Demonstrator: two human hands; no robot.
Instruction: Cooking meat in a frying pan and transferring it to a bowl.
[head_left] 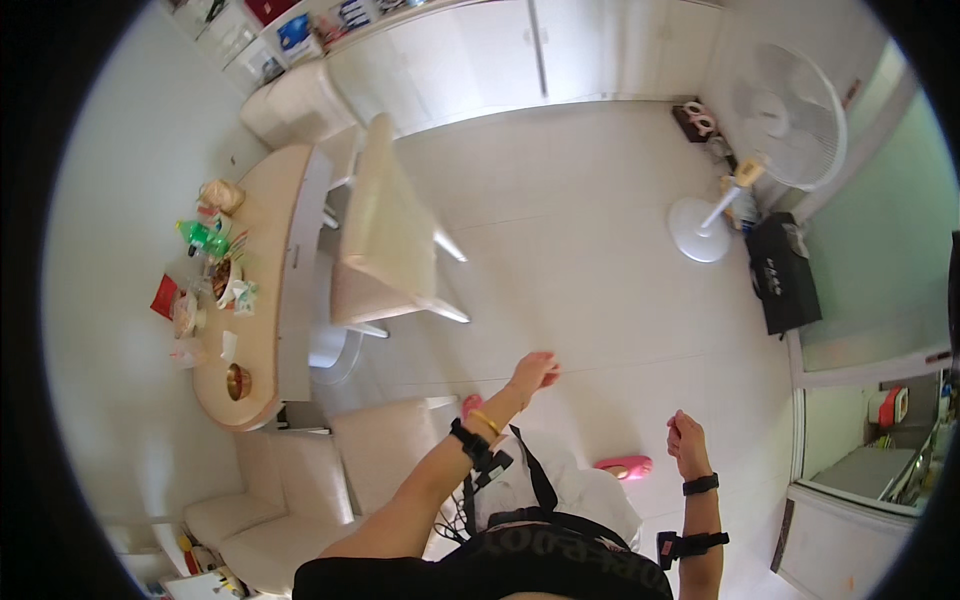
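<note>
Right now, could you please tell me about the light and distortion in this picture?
Head view: the cabinets curve along their base, black fills the corners; head view: pale glare on the left wall, the green bottle on the table looks slightly soft.

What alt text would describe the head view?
A person in pink slippers has left hand and right hand apparently empty above a pale floor. At left, cream chairs stand beside a table holding a green bottle; a white fan stands at upper right.
</note>
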